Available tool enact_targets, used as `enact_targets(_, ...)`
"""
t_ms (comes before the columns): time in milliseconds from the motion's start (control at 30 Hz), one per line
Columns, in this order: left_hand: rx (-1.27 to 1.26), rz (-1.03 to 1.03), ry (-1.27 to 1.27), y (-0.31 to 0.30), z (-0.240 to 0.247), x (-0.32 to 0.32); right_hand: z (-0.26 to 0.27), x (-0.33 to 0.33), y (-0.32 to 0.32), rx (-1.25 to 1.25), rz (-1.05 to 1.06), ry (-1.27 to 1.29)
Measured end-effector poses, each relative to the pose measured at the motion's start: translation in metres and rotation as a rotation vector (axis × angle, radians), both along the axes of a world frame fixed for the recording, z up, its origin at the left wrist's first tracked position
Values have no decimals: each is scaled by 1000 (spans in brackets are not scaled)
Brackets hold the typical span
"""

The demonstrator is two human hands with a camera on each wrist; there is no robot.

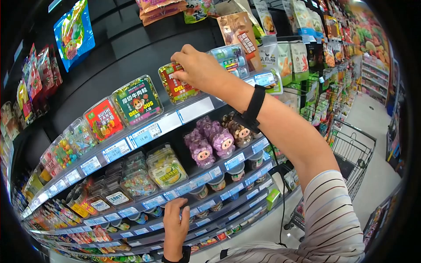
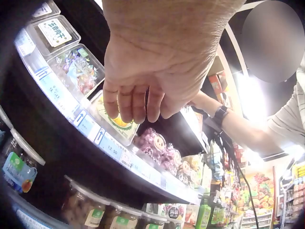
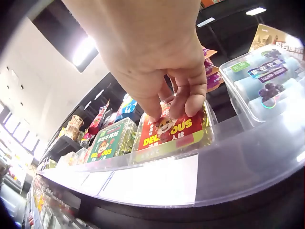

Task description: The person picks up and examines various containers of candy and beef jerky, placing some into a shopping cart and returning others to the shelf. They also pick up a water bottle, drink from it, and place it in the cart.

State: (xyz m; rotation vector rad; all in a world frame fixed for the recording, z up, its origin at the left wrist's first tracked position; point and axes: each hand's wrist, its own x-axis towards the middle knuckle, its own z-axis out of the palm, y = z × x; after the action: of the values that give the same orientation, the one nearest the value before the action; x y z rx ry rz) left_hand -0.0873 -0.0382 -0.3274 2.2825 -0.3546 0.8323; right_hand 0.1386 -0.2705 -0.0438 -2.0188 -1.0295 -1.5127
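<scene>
On the upper shelf stands a clear box with a red label (image 1: 179, 83), gold wrappers inside. My right hand (image 1: 197, 68) grips its top; in the right wrist view the fingers (image 3: 193, 105) bend over the front of the red-labelled box (image 3: 167, 136). Left of it is a green-labelled box (image 1: 138, 101), right of it a box of pale blue rolls (image 1: 230, 61). My left hand (image 1: 176, 223) is beside the lower shelf's edge, holding nothing, its fingers loosely bent. In the left wrist view that hand (image 2: 152, 71) hangs before a yellow-labelled box (image 2: 116, 119).
Purple wrapped toys (image 1: 210, 142) stand on the shelf below, near a box with a yellow melon label (image 1: 169, 168). Price tags (image 1: 147, 136) line the shelf edges. A wire shopping cart (image 1: 351, 149) stands in the aisle at the right. Bagged snacks (image 1: 289, 61) hang beyond the shelf.
</scene>
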Motion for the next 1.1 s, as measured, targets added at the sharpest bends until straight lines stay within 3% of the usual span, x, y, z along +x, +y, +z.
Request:
enact_targets(300, 26, -24, 42, 7, 1, -6, -10, -18, -14, 120, 103, -127)
enact_targets(500, -22, -16, 63, 21, -3, -4, -28, -32, -96, 263, 56, 44)
enact_targets(600, -22, -33, 70, 20, -10, -1, -45, -27, -119, 200, -13, 95)
enact_targets(767, 29, -78, 77, 14, -10, 2, -73, -15, -112, 95, 28, -39)
enact_targets(1100, 13, -66, 112, 16, -15, 4, -71, 0, -107, 58, -28, -57)
